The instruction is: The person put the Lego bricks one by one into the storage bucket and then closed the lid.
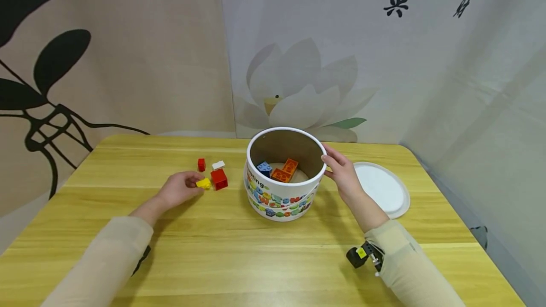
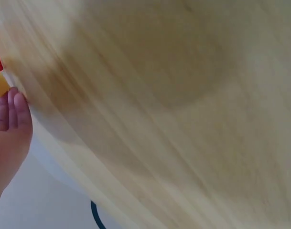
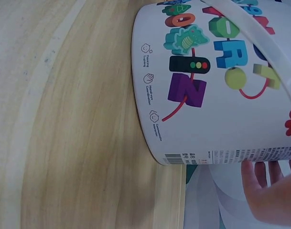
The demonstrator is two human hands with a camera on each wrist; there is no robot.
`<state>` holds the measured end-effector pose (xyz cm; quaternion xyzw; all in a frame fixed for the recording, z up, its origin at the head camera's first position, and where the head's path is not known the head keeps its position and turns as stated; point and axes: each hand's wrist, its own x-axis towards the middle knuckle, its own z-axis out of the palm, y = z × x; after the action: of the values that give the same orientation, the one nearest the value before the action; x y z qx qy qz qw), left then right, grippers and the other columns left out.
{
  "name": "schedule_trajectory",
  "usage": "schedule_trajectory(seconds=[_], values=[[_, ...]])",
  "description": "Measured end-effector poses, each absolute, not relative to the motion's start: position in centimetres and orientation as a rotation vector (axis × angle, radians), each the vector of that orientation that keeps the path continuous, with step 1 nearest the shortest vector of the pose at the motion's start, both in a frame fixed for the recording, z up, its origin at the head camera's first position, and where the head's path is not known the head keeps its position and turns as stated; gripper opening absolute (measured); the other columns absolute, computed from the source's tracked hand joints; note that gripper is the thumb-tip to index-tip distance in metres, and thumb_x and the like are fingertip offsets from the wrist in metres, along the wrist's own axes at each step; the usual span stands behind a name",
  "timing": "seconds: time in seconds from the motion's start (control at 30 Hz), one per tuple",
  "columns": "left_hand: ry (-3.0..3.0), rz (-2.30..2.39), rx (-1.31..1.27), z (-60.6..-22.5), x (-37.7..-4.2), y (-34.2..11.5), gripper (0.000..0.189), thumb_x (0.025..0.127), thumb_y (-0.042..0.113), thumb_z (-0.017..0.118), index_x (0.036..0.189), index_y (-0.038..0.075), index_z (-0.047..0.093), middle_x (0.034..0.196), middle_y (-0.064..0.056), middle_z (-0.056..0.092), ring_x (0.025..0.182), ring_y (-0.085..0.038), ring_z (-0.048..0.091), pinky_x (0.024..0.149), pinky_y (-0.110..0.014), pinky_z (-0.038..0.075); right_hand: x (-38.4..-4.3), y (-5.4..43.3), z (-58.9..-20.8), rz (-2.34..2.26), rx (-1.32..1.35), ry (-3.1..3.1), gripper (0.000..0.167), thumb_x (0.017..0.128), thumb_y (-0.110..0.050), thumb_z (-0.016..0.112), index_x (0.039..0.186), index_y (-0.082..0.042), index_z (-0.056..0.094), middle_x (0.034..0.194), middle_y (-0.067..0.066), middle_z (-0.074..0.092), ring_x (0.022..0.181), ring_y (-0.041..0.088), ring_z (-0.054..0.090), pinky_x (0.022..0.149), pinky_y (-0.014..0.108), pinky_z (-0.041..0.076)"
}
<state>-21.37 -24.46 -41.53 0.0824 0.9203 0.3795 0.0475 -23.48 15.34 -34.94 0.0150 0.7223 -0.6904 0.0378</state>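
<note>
My left hand (image 1: 178, 190) pinches a small yellow toy brick (image 1: 204, 184) between thumb and fingers, low over the table's left half. In the left wrist view the yellow brick shows at the fingertips by the left edge. Close by lie a larger red brick (image 1: 219, 179), a small red brick (image 1: 201, 164) and a white brick (image 1: 218, 165). A round white bucket (image 1: 279, 213) with colourful printed letters stands mid-table, without its lid. My right hand (image 1: 344, 178) holds its right side at the rim. Inside lie orange bricks (image 1: 281, 175) and a blue brick (image 1: 265, 168).
A round white lid (image 1: 381, 189) lies flat to the right of the bucket, behind my right forearm. The bucket's white handle (image 3: 245, 31) hangs down against its side. A printed cloth backdrop (image 1: 170, 60) rises behind the wooden table (image 1: 239, 259).
</note>
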Motion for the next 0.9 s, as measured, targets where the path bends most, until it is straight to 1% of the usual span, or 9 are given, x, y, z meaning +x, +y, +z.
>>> schedule_trajectory(seconds=[0.13, 0.27, 0.4, 0.53, 0.57, 0.63, 0.7, 0.77, 0.9], values=[[2.779, 1.183, 0.244, -41.1, -21.3, -24.8, 0.038, 0.087, 0.012, 0.064, 0.118, -0.007, 0.057, 0.108, -0.022, 0.062, 0.091, -0.025, 0.057, 0.076, -0.03, 0.049, -23.5, 15.3, -34.9, -2.117, 0.046, 2.212, 0.045, 0.097, -0.013, 0.046, 0.142, -0.009, 0.041, 0.145, 0.009, 0.042, 0.124, 0.022, 0.044, 0.103, 0.045, 0.039], [2.763, 1.214, 0.253, -40.4, -21.3, -25.0, 0.038, 0.088, 0.012, 0.063, 0.12, -0.007, 0.056, 0.11, -0.022, 0.062, 0.093, -0.026, 0.058, 0.077, -0.03, 0.05, -23.5, 15.3, -35.0, -2.105, 0.05, 2.218, 0.045, 0.097, -0.013, 0.046, 0.142, -0.009, 0.041, 0.146, 0.007, 0.042, 0.124, 0.022, 0.044, 0.101, 0.04, 0.042], [2.742, 1.245, 0.243, -39.4, -21.4, -25.0, 0.038, 0.089, 0.013, 0.062, 0.121, -0.007, 0.055, 0.109, -0.022, 0.061, 0.095, -0.026, 0.057, 0.074, -0.027, 0.052, -23.6, 15.3, -35.0, -2.1, 0.055, 2.225, 0.044, 0.097, -0.012, 0.046, 0.141, -0.009, 0.041, 0.145, 0.008, 0.042, 0.123, 0.022, 0.044, 0.099, 0.039, 0.043], [2.743, 1.273, 0.228, -38.4, -21.5, -24.8, 0.039, 0.09, 0.015, 0.062, 0.122, -0.006, 0.055, 0.111, -0.022, 0.06, 0.097, -0.027, 0.056, 0.073, -0.025, 0.051, -23.5, 15.4, -35.0, -2.096, 0.054, 2.228, 0.044, 0.097, -0.013, 0.046, 0.141, -0.01, 0.041, 0.145, 0.008, 0.043, 0.122, 0.022, 0.044, 0.094, 0.031, 0.046], [2.747, 1.276, 0.22, -38.2, -21.5, -24.7, 0.039, 0.09, 0.015, 0.062, 0.122, -0.005, 0.056, 0.111, -0.021, 0.06, 0.097, -0.027, 0.056, 0.074, -0.024, 0.051, -23.5, 15.4, -35.0, -2.096, 0.052, 2.228, 0.045, 0.097, -0.013, 0.046, 0.141, -0.01, 0.041, 0.145, 0.008, 0.043, 0.123, 0.022, 0.044, 0.094, 0.031, 0.046], [2.756, 1.282, 0.221, -37.7, -21.7, -24.5, 0.039, 0.09, 0.015, 0.062, 0.123, -0.004, 0.056, 0.113, -0.021, 0.06, 0.098, -0.027, 0.056, 0.073, -0.022, 0.05, -23.5, 15.4, -35.0, -2.095, 0.051, 2.227, 0.045, 0.097, -0.014, 0.046, 0.142, -0.01, 0.041, 0.145, 0.008, 0.042, 0.123, 0.022, 0.044, 0.094, 0.031, 0.046], [2.766, 1.275, 0.232, -37.4, -21.8, -24.3, 0.039, 0.09, 0.016, 0.062, 0.124, -0.003, 0.056, 0.114, -0.021, 0.06, 0.098, -0.027, 0.056, 0.074, -0.021, 0.05, -23.5, 15.4, -34.9, -2.099, 0.049, 2.222, 0.045, 0.097, -0.014, 0.046, 0.142, -0.01, 0.041, 0.145, 0.008, 0.042, 0.124, 0.022, 0.043, 0.098, 0.035, 0.044], [2.773, 1.269, 0.248, -37.0, -22.0, -24.2, 0.04, 0.09, 0.016, 0.062, 0.125, -0.002, 0.056, 0.114, -0.02, 0.061, 0.099, -0.027, 0.056, 0.075, -0.022, 0.05, -23.5, 15.4, -34.9, -2.104, 0.044, 2.215, 0.045, 0.097, -0.014, 0.046, 0.142, -0.01, 0.041, 0.145, 0.009, 0.042, 0.124, 0.022, 0.043, 0.102, 0.041, 0.041], [2.783, 1.275, 0.282, -36.0, -22.4, -23.7, 0.039, 0.089, 0.016, 0.062, 0.125, 0.0, 0.057, 0.113, -0.019, 0.062, 0.098, -0.028, 0.057, 0.076, -0.026, 0.051, -23.5, 15.3, -34.9, -2.108, 0.041, 2.211, 0.045, 0.097, -0.014, 0.046, 0.142, -0.01, 0.041, 0.145, 0.009, 0.042, 0.124, 0.022, 0.044, 0.103, 0.043, 0.04]])
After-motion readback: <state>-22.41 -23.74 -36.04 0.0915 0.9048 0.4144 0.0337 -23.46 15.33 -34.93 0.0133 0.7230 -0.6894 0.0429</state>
